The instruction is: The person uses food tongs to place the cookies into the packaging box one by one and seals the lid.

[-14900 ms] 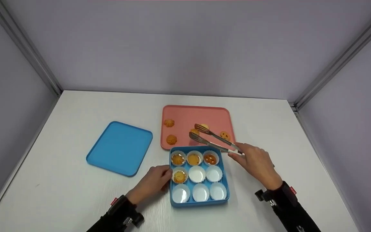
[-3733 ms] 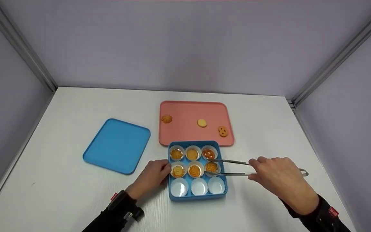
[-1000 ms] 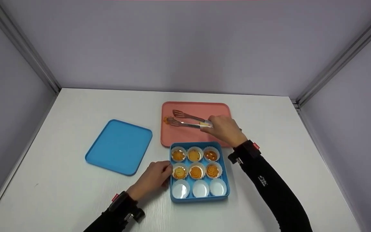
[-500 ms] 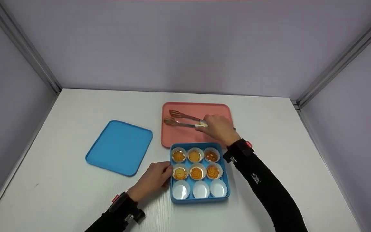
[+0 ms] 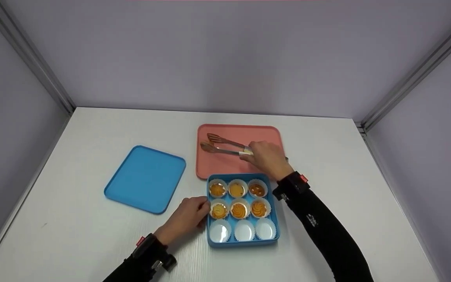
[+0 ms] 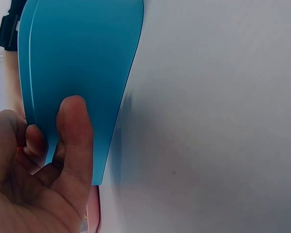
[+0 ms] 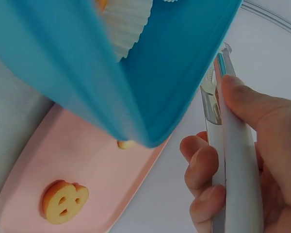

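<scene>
In the head view my left hand [image 5: 185, 219] holds the left edge of a blue box [image 5: 242, 243]; the left wrist view shows its thumb [image 6: 75, 141] against the outer wall. Inside sit rows of white paper cups. The back and middle rows hold biscuits; the three front cups [image 5: 244, 230] show bare bottoms. My right hand [image 5: 269, 157] grips slotted metal tongs [image 5: 227, 152] over a pink tray [image 5: 225, 166], their tips apart near its left side. The biscuit seen there earlier is mostly hidden. In the right wrist view, thumb and fingers squeeze the white tong handles [image 7: 242, 179].
A flat blue tray [image 5: 145, 179] lies left of the box on the white table [image 5: 73, 235]. In the right wrist view a pretzel-shaped biscuit [image 7: 65, 201] lies on the pink tray, beside the blue box's corner. Grey panels [image 5: 225, 55] enclose the table.
Two biscuits have gone from the pink tray into the middle row of cups. The tongs have moved from the box to the pink tray's left side. My left hand stays put.
</scene>
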`<state>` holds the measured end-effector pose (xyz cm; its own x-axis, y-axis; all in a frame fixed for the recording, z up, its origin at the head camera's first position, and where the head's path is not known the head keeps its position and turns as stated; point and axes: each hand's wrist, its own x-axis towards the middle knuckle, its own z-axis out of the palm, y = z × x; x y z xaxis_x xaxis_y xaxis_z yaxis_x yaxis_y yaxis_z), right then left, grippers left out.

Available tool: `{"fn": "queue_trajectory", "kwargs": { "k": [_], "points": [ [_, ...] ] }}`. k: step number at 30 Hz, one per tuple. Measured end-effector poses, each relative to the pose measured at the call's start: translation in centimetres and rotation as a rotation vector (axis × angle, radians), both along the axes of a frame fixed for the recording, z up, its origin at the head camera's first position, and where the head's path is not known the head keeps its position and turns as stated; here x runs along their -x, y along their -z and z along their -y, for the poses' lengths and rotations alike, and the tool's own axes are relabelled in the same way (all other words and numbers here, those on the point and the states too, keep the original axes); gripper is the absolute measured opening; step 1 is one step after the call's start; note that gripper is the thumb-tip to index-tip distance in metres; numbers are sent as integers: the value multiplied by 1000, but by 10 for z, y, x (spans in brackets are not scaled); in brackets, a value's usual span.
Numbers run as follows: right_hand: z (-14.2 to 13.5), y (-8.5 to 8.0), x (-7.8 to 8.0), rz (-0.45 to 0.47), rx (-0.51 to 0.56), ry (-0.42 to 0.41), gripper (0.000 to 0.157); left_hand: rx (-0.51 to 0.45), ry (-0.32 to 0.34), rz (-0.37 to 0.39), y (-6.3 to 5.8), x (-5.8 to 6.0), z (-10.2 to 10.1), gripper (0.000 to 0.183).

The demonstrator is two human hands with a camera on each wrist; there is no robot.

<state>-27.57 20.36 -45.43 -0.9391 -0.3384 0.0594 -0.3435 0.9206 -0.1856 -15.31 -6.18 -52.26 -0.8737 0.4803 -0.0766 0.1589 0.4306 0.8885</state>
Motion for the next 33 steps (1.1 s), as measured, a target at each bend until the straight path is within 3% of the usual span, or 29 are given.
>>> {"fn": "queue_trajectory", "kwargs": {
  "k": [9,23,33],
  "points": [
    [-13,5,-5,-119,-28,-40,49,8,-11,0,1,0,-1,28],
    [-36,10,-21,-45,88,25,39,27,2,29,4,3,1,25],
    [-54,10,-40,-95,109,17,39,20,-2,9,3,3,0,26]
  ]
}}
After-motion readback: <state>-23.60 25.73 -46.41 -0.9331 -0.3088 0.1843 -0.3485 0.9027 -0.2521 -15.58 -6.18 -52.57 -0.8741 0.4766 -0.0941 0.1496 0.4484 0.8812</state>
